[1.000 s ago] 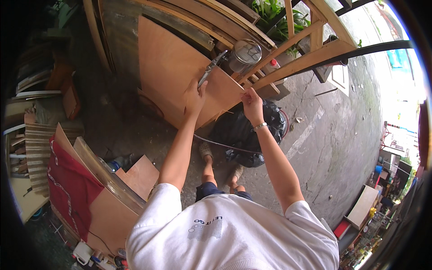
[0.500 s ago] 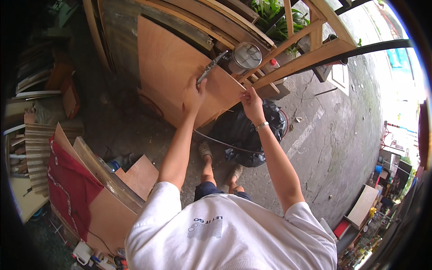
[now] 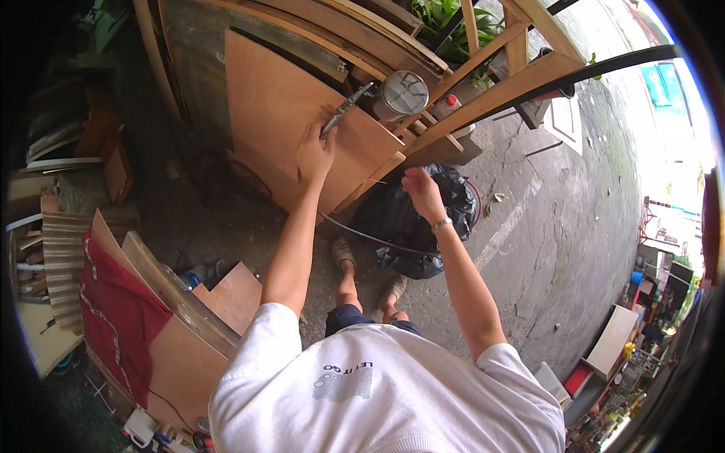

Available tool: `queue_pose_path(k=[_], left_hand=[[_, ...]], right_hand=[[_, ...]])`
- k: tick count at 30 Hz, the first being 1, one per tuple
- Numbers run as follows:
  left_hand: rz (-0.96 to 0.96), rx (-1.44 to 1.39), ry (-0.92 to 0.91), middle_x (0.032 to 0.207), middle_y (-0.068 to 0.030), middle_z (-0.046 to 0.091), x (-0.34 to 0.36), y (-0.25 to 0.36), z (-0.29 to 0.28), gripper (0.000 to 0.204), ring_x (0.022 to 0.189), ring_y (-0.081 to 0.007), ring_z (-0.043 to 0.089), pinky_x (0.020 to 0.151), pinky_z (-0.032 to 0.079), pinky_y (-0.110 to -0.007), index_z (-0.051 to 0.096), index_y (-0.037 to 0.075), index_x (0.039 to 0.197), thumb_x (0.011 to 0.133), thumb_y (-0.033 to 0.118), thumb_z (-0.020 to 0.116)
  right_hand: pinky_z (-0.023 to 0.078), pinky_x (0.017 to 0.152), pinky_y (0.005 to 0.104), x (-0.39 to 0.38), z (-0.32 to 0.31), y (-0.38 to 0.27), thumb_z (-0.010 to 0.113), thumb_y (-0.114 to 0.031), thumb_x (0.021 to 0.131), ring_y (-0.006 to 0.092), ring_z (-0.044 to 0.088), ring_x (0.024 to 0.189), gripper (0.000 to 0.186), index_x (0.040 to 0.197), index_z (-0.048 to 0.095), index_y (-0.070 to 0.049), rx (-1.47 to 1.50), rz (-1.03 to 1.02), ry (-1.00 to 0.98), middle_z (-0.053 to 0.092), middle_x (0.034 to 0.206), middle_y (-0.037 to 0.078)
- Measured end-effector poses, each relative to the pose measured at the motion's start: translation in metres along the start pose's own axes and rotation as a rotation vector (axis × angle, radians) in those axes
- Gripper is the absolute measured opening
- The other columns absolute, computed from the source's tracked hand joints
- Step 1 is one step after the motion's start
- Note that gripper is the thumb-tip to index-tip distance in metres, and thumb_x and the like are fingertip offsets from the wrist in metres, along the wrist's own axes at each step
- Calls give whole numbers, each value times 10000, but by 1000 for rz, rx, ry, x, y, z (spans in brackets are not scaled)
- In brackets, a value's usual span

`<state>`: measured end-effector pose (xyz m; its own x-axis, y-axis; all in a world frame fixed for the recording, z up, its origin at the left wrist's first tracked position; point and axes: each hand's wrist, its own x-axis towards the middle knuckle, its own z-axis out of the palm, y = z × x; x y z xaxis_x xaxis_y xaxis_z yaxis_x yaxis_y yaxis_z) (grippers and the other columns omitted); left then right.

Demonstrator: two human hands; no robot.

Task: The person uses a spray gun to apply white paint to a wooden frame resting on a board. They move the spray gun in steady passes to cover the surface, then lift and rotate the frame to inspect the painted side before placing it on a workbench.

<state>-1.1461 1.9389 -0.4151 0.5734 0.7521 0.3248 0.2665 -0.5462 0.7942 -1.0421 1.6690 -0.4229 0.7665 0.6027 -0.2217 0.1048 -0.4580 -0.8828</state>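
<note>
Working stage: pressing a plywood sheet (image 3: pixel 294 128) flat on the bench top, tool applied near its upper right part; appearing mid-operation, not finished.
Left hand (image 3: pixel 316 151): closing around the grip of a pair of pliers (image 3: pixel 346 109), knuckles resting on the sheet, tool tip pointing up and right toward a metal can (image 3: pixel 400 94).
Right hand (image 3: pixel 421 192): hovering just off the sheet's lower right edge, fingers loosely curled, gripping nothing visible; contact with the edge unclear.
Sheet position: lying tilted across the timber frame (image 3: pixel 491 94), lower right corner overhanging a black rubbish bag (image 3: pixel 411 226).
Done so far: sheet laid in place and steadied; no cut line or fastening discernible at this size.
Remaining: judging most of the work on the sheet as outstanding, surface looking unmarked.
Surroundings: leaning offcuts of board (image 3: pixel 226 298) and a red cloth (image 3: pixel 113 317) at the left; thin cable (image 3: pixel 362 234) crossing below the forearms.
</note>
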Motion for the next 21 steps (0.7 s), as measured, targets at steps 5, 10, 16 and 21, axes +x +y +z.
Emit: queue_pose_path(k=[5,10,16,21], left_hand=[[60,-20,55,981,-109,667,0,5,-1,222,883,-330,662,744,520,-419,646,72,1056,895,214,702],[54,-4,44,1023,-113,670,-1,6,7,262,924,-330,661,774,522,-428,645,74,1083,883,227,717],[30,34,42,1054,-120,671,-5,9,5,333,956,-331,660,791,527,-427,625,78,1148,878,242,729],[9,24,16,1093,-131,665,-8,12,5,428,986,-339,660,806,524,-430,579,74,1224,870,250,742]], right_hand=[[539,760,367,-74,-8,77,678,-189,921,332,692,866,229,986,588,12,-88,115,-71,694,894,179],[523,625,321,-193,-22,176,660,-229,941,165,651,649,204,964,619,-31,-346,345,-128,651,711,75],[559,684,337,-307,-25,222,666,-274,934,204,724,741,308,1048,658,12,-406,745,-288,725,847,127],[559,687,335,-320,-25,216,659,-250,941,197,719,741,301,1091,650,10,-312,769,-222,724,882,123]])
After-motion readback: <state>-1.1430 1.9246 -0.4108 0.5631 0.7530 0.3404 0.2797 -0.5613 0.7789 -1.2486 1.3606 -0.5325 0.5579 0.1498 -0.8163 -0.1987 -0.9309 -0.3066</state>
